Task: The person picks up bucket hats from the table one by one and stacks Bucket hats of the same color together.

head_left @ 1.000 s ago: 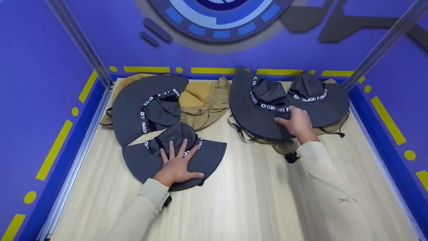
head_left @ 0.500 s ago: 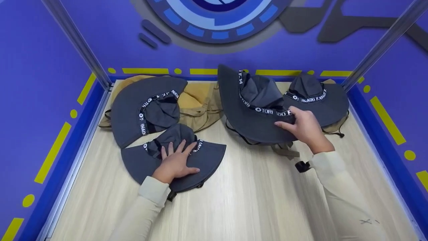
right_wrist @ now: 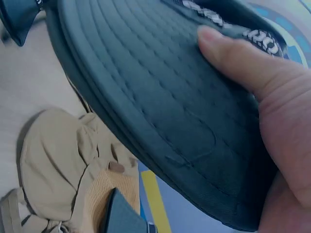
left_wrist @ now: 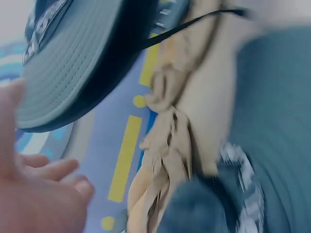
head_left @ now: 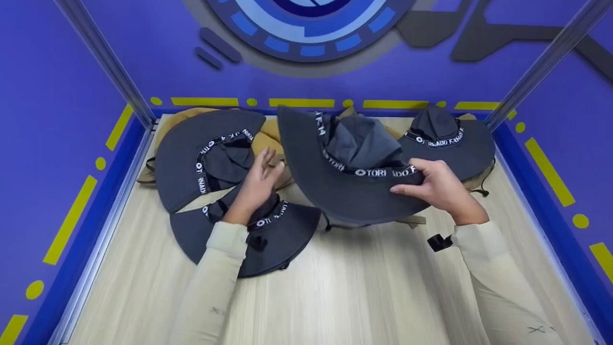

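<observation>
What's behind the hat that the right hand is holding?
Yellow and tan cloth peeks out at left, another dark hat at right. The held hat covers the rest.

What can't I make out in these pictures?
Right grip: right wrist view; fingertips except the thumb's hidden behind the held hat.
Front hat: head view; crown partly covered by the left grip.
Hatband lettering, lower right: left wrist view; too blurred to read.
There, left grip: cut by the edge.
</observation>
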A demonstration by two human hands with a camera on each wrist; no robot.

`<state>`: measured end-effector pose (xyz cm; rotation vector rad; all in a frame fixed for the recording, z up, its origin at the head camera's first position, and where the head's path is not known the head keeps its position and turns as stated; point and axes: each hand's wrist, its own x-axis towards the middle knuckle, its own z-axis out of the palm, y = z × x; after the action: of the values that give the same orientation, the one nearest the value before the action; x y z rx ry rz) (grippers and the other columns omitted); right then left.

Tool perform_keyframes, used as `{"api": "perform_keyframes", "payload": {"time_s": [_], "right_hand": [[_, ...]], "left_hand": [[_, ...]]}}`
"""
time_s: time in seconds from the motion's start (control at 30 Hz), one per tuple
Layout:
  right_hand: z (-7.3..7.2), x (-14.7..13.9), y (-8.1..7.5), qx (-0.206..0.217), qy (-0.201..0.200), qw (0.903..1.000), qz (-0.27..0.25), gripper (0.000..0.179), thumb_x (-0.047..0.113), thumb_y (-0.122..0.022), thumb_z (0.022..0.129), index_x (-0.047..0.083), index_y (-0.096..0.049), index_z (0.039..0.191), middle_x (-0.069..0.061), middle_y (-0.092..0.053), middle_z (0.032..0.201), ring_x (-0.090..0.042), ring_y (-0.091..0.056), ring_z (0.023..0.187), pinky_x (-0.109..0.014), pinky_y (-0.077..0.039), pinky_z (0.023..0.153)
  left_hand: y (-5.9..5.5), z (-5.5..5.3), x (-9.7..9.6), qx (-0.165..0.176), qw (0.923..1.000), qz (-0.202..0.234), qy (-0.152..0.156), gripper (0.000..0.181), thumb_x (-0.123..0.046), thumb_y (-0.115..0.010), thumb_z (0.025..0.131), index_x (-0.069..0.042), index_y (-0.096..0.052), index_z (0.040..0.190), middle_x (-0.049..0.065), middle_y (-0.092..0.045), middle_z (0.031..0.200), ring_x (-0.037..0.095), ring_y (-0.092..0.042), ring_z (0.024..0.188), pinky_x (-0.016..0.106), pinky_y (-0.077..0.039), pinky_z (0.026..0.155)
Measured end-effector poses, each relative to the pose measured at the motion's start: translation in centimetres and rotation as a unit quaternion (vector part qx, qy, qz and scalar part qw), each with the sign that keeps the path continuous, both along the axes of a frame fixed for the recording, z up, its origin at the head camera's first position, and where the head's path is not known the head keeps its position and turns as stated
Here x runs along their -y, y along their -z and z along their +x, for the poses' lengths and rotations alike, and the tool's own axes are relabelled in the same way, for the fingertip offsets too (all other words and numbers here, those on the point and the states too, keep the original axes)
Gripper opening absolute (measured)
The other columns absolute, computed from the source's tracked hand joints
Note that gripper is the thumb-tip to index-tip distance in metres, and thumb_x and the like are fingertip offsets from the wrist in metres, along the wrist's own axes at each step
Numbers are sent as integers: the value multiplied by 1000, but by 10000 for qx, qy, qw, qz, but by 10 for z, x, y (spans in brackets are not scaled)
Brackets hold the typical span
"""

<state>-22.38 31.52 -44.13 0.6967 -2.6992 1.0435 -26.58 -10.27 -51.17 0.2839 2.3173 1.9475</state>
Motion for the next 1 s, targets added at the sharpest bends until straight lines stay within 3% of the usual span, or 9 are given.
{"api": "perform_keyframes", "payload": {"time_s": [0.07, 0.13, 0.27, 0.37, 0.53, 0.7, 0.8, 0.93, 1.0], "right_hand": [[2, 3, -1, 212, -179, 9996, -78, 32, 25, -91, 77, 20, -59, 78, 9, -43, 65, -6, -43, 56, -21, -36, 53], [5, 5, -2, 416, -311, 9985, -156, 28, 25, -91, 77, 22, -64, 81, 8, -48, 67, -6, -46, 59, -21, -39, 55], [11, 6, -3, 808, -543, 9948, -284, 26, 19, -92, 75, 23, -70, 88, 7, -58, 73, -6, -54, 65, -21, -45, 59], [16, 9, -7, 984, -620, 9930, -223, 26, 14, -91, 75, 19, -70, 89, 6, -60, 76, -5, -54, 67, -21, -46, 60], [19, 9, -13, 874, -458, 9951, -107, 26, 13, -91, 75, 18, -70, 89, 7, -56, 73, -3, -50, 63, -20, -43, 57], [15, -1, -7, 968, 268, 9901, -980, 36, 12, -90, 78, 12, -73, 110, 6, -70, 85, -2, -66, 73, -17, -52, 63], [16, -2, 0, 1529, 336, 9475, -2789, 39, 5, -78, 90, 6, -67, 127, 2, -76, 94, -8, -73, 81, -22, -58, 68], [19, 4, 14, 2348, -377, 8152, -5281, 31, 8, -57, 104, 4, -59, 135, -4, -76, 105, -15, -73, 90, -27, -60, 77], [21, 11, 21, 2671, -521, 7666, -5816, 28, 12, -54, 106, 8, -60, 133, -4, -75, 111, -17, -72, 96, -29, -60, 82]], "left_hand": [[-4, -9, -5, 172, 9871, 1592, 1, 70, -30, -50, 108, -2, -17, 163, 16, -34, 165, 25, -33, 153, 40, -26, 127], [-7, -15, -10, 329, 9576, 2862, 13, 64, -29, -52, 107, 2, -30, 157, 16, -50, 153, 21, -49, 141, 36, -38, 120], [-11, -19, -16, 637, 9101, 4090, -167, 52, -41, -72, 95, -1, -58, 126, 6, -72, 105, 14, -70, 96, 28, -57, 88], [-16, -15, -17, 821, 9021, 4232, -194, 41, -38, -77, 92, -7, -59, 112, 3, -72, 93, 14, -72, 84, 28, -59, 80], [-26, -8, -21, 681, 8945, 4417, 34, 12, -13, -55, 106, -8, -59, 116, 5, -70, 104, 17, -71, 97, 33, -58, 91], [-31, -4, -17, 293, 8841, 4664, 16, 11, -12, -54, 106, -8, -60, 114, 6, -70, 104, 18, -71, 97, 34, -59, 89], [-31, -2, -12, 187, 8756, 4826, -86, 13, -15, -55, 106, -7, -61, 115, 7, -71, 105, 19, -71, 97, 34, -59, 89], [-29, 1, -5, 136, 8684, 4948, -283, 20, -19, -55, 105, -9, -59, 122, 7, -71, 111, 18, -71, 102, 34, -57, 93], [-27, 3, -3, 143, 8679, 4952, -356, 23, -21, -56, 105, -10, -57, 125, 5, -70, 114, 18, -70, 107, 34, -56, 97]]}}
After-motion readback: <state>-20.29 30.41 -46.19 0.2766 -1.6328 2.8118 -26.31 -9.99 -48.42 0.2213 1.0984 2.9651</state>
